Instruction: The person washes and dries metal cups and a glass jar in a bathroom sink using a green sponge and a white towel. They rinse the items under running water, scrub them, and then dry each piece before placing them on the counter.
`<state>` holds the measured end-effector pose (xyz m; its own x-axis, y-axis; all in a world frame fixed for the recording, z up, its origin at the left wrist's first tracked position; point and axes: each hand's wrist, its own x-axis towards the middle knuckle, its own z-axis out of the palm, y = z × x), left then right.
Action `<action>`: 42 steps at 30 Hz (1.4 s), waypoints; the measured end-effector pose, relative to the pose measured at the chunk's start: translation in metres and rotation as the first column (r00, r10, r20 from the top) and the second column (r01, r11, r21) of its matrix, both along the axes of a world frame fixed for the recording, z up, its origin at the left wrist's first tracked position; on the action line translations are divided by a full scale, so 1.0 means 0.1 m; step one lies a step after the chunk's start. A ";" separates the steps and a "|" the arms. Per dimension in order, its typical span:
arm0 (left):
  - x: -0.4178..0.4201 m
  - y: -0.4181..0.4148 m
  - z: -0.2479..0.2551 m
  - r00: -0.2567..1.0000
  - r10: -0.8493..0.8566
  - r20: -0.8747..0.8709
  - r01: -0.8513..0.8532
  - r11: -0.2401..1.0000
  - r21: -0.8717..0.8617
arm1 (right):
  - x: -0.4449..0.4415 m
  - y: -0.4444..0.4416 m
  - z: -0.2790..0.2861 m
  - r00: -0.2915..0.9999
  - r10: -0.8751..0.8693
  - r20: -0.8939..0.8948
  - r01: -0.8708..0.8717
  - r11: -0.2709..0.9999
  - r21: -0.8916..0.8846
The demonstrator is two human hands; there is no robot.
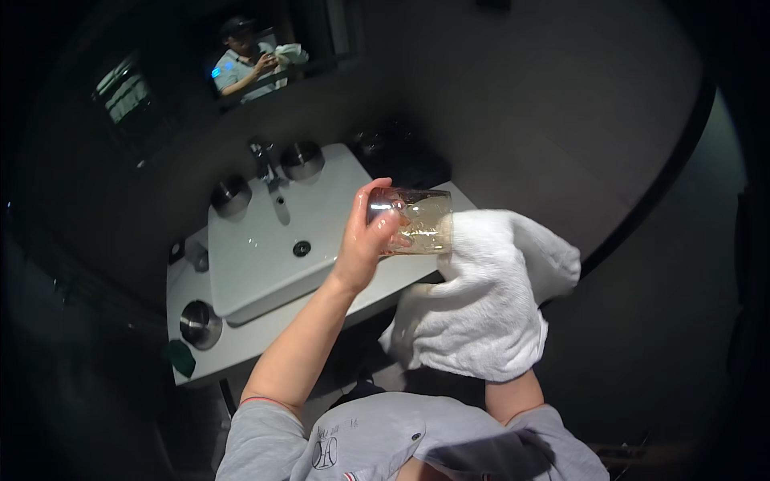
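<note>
My left hand (368,231) grips a clear, wet drinking glass (421,222) around its base end, holding it sideways with the mouth to the right. A white cloth towel (487,300) drapes over my right hand and forearm and meets the rim of the glass. The right hand itself is hidden under the towel, so its fingers cannot be seen. Both are in front of the right part of a white rectangular washbasin (258,240), which has a dark round drain (301,248) and a chrome faucet (264,162) behind it.
Two round metal containers (302,160) flank the faucet. Another metal container (201,324) and a dark green object (180,358) stand on the white counter (234,355) at left. Behind the basin's right side lies a dark tray-like surface (409,153). A wall mirror (258,60) reflects a person.
</note>
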<state>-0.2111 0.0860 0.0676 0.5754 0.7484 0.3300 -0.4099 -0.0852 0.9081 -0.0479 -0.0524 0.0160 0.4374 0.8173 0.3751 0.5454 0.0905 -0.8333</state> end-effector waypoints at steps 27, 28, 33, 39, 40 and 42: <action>-3.67 -2.96 -1.59 0.641 -0.457 -0.617 0.098 0.845 -0.525 | -2.67 -0.09 1.01 0.733 0.405 0.547 -0.681 0.425 0.597; -3.76 -3.12 -1.43 0.610 -0.596 -0.522 0.307 0.785 -0.537 | -2.87 -0.07 1.00 0.715 0.449 0.535 -0.695 0.384 0.608; -3.90 -3.72 -0.86 0.907 -0.052 -0.417 0.152 0.966 0.211 | -3.40 0.02 0.59 0.660 0.537 0.525 -0.741 0.348 0.575; -3.70 -4.21 -1.11 0.652 0.712 0.259 -0.657 0.702 -0.274 | -3.94 -0.21 0.24 0.478 0.859 0.186 -0.869 0.431 0.242; -3.61 -4.21 -1.04 0.533 0.796 0.286 -0.703 0.605 -0.374 | -3.94 -0.10 0.14 0.305 0.866 -0.397 -0.896 0.402 0.187; -3.54 -4.10 -0.93 0.375 0.884 0.278 -0.739 0.466 -0.486 | -3.85 -0.06 0.14 0.442 0.894 0.065 -0.896 0.444 -0.008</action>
